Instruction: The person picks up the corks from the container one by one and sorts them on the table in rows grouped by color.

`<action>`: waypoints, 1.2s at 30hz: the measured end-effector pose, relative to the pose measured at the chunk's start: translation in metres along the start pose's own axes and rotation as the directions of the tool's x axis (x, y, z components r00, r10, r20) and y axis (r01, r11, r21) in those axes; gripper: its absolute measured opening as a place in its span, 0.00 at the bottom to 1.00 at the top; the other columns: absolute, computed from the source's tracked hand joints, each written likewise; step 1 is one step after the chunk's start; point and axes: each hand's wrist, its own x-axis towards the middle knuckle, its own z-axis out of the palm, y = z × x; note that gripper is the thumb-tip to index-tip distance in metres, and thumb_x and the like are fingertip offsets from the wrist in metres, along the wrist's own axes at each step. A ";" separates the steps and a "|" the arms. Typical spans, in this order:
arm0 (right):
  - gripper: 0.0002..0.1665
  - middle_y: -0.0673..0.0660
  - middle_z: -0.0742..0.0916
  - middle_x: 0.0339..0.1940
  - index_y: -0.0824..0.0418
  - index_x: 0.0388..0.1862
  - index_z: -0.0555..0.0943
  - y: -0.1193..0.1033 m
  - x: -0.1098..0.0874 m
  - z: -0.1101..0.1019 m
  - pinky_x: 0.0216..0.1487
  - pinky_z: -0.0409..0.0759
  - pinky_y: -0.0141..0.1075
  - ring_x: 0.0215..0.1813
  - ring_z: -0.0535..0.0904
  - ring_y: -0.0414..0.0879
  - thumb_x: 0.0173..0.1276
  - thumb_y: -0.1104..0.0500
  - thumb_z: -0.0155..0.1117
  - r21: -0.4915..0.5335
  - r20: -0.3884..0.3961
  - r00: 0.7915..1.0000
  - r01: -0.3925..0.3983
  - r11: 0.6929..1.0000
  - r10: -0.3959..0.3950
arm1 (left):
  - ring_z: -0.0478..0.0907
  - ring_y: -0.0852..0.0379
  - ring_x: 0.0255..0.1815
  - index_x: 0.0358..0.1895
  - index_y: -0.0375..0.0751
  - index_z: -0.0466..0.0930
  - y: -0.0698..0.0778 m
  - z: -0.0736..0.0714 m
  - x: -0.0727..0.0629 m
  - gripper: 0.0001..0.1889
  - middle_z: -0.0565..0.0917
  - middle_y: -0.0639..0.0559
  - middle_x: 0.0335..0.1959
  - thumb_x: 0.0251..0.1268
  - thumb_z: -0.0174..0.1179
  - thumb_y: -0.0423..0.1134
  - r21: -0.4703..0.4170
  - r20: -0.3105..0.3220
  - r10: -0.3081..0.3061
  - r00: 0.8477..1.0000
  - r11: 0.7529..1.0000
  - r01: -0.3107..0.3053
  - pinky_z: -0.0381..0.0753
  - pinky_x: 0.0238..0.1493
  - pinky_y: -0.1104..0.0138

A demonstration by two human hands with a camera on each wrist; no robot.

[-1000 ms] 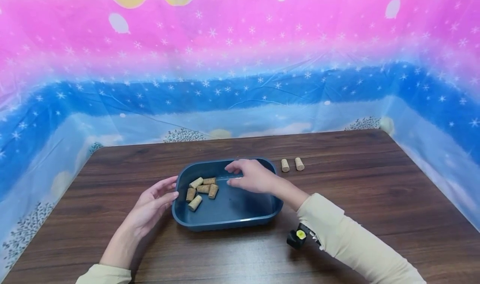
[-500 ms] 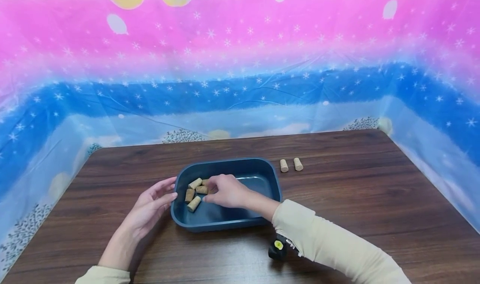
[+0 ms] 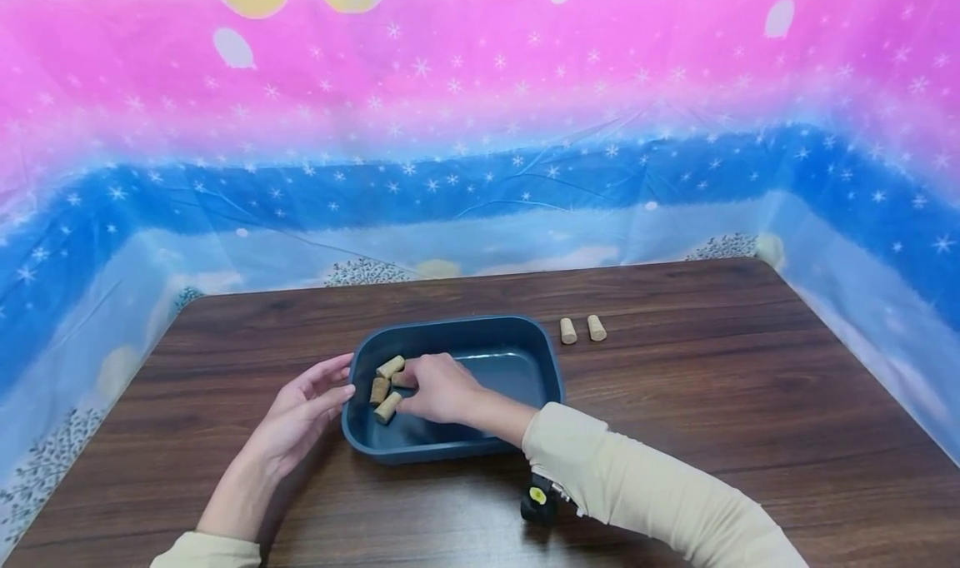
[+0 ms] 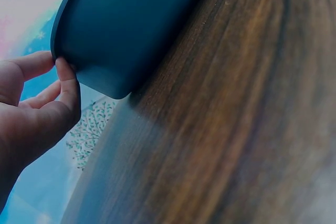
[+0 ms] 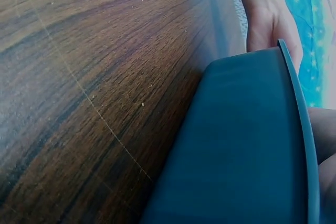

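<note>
A dark blue-green rectangular container (image 3: 480, 450) stands on the table. My left hand (image 3: 303, 414) holds its left end, the thumb at the rim and the fingers against the outer wall; the left wrist view shows these fingers (image 4: 67, 85) by the rim. Inside, several tapered corks lie at the left, among them a pale cork (image 3: 391, 366), a darker cork (image 3: 380, 391) and another pale cork (image 3: 387, 408). My right hand (image 3: 442, 389) reaches in with bent fingers around a partly covered cork (image 3: 401, 380); whether it grips it is hidden. The right wrist view shows mostly the container's outer wall (image 5: 241, 140).
Two pale corks, a left one (image 3: 567, 331) and a right one (image 3: 596, 328), stand on the brown wooden table (image 3: 712, 368) behind and right of the container. A patterned cloth (image 3: 480, 176) hangs around the table's back and sides. A black wrist camera (image 3: 538, 500) hangs below my right sleeve.
My right hand has moved left and down inside the container, from above its right half to the corks, and now covers several of them. My left hand has stayed at the container's end.
</note>
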 end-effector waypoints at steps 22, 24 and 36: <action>0.13 0.48 0.76 0.15 0.58 0.23 0.83 -0.017 0.008 0.016 0.20 0.68 0.29 0.19 0.72 0.40 0.61 0.52 0.72 0.004 -0.070 0.995 -0.071 0.997 0.071 | 0.76 0.61 0.51 0.73 0.30 0.54 0.001 0.000 0.002 0.32 0.64 0.39 0.62 0.71 0.55 0.34 0.005 -0.009 -0.003 1.000 1.000 0.003 0.74 0.54 0.73; 0.13 0.48 0.77 0.16 0.58 0.24 0.83 -0.016 0.009 0.018 0.20 0.69 0.29 0.20 0.72 0.40 0.61 0.52 0.72 -0.028 -0.081 0.994 -0.073 0.997 0.070 | 0.76 0.61 0.51 0.73 0.30 0.54 0.001 0.000 0.002 0.31 0.64 0.40 0.61 0.71 0.55 0.34 0.005 -0.012 -0.002 1.000 1.000 0.002 0.74 0.54 0.73; 0.14 0.47 0.75 0.12 0.57 0.18 0.81 -0.014 0.011 0.021 0.20 0.67 0.28 0.19 0.71 0.40 0.59 0.55 0.72 -0.046 -0.079 0.995 -0.063 0.997 0.059 | 0.76 0.61 0.51 0.72 0.27 0.54 -0.003 0.001 0.002 0.31 0.67 0.43 0.58 0.71 0.55 0.32 -0.017 -0.008 0.026 1.000 1.000 -0.026 0.75 0.52 0.72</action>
